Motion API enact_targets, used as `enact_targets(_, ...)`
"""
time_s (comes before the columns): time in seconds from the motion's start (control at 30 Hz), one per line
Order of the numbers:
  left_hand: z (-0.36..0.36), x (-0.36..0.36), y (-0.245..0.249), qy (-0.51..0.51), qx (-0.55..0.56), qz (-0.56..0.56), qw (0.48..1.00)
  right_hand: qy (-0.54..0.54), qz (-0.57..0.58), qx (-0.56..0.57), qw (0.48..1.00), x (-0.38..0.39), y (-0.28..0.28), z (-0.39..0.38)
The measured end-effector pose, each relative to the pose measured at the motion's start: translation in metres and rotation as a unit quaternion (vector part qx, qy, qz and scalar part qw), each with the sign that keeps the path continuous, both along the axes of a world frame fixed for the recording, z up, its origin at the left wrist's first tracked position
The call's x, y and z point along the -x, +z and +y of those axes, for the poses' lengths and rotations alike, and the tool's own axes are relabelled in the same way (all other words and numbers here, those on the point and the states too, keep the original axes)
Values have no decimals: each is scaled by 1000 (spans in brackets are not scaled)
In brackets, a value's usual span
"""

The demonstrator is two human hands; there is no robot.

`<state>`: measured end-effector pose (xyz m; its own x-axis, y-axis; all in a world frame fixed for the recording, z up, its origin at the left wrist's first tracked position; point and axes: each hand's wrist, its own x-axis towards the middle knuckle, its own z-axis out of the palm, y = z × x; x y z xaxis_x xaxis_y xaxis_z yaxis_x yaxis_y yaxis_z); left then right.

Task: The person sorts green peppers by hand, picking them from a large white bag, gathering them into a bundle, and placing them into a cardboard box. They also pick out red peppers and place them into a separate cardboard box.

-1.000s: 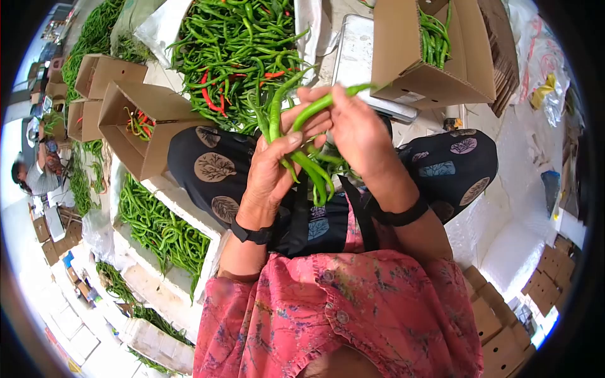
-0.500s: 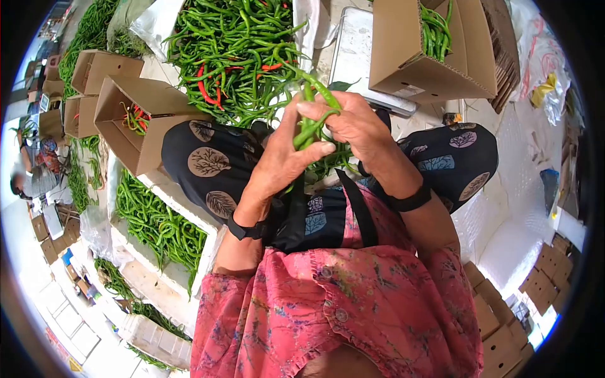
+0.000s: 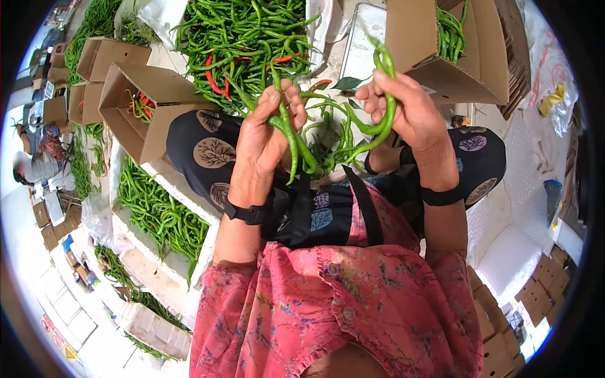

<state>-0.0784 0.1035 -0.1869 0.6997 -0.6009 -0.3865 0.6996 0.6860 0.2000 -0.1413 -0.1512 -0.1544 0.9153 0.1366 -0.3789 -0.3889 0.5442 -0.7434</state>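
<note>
Where the head view looks down, a chili heap (image 3: 246, 38) lies on white sheeting among cardboard boxes (image 3: 135, 110); dark edges cut off the room. The left hand (image 3: 268, 135) clamps a chili bunch (image 3: 291, 142) hanging lengthwise over the lap. The right hand (image 3: 406, 113) grips curved chilies (image 3: 389, 94) that point upward, part of them hidden by the fingers.

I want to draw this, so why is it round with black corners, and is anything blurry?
Head view: a fisheye lens squeezes everything into a circle, so the corners go black and the cardboard box bends near the rim; daylight glares white off the floor at left; the left hand and right hand gripping green chillies look sharp.
</note>
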Motion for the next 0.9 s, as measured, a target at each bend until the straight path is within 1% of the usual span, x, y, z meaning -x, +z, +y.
enact_targets(0.03, -3, 0, 3, 0, 0, 2, 1000, 0, 2, 0, 1000, 3, 0, 9)
enact_targets(0.1, -13, 1, 7, -1, -35, -30, 999, -12, 59, 123, 991, 9, 2, 40)
enact_targets(0.13, -16, 1, 1, -9, -64, -61, 996, 57, 27, 135, 989, 10, -4, 45)
enact_targets(0.17, -21, 2, 2, -11, -61, -59, 996, 105, 39, 144, 983, 9, 7, 53)
enact_targets(0.23, -32, 4, 8, -19, -169, -109, 979, 123, -33, 74, 989, 11, -15, 75)
enact_targets(0.27, -35, 5, 15, -25, -173, -126, 977, 122, -33, 74, 989, 12, -19, 74)
enact_targets(0.33, -30, 0, 20, -31, -170, -146, 974, 99, 25, -41, 994, 10, -23, 70)
enact_targets(0.37, -26, -2, 20, -38, -165, -167, 971, 99, 26, -41, 994, 9, -24, 67)
enact_targets(0.4, -21, -3, 16, -45, -208, -181, 960, 94, 37, -82, 991, 8, -26, 61)
enact_targets(0.47, -15, -6, 20, -40, -227, -189, 954, 94, 48, -147, 984, 5, -31, 50)
enact_targets(0.5, -12, -6, 23, -38, -236, -188, 952, 92, 47, -144, 984, 6, -30, 49)
enact_targets(0.57, -7, -6, 24, -35, -225, -172, 958, 50, 23, -174, 983, 5, -21, 49)
enact_targets(0.6, -3, -5, 20, -43, -217, -168, 961, 52, 8, -202, 978, 5, -21, 47)
enact_targets(0.67, -3, -1, 17, -53, -205, -148, 966, 36, -4, -194, 980, 4, -18, 48)
enact_targets(0.77, -7, 5, 15, -74, -219, -135, 964, 15, -40, -168, 985, 0, -14, 44)
enact_targets(0.83, -10, 9, 14, -76, -215, -140, 964, -26, -37, -181, 982, 1, -8, 43)
enact_targets(0.9, -11, 11, 16, -82, -225, -128, 963, -36, -43, -187, 981, 0, 2, 37)
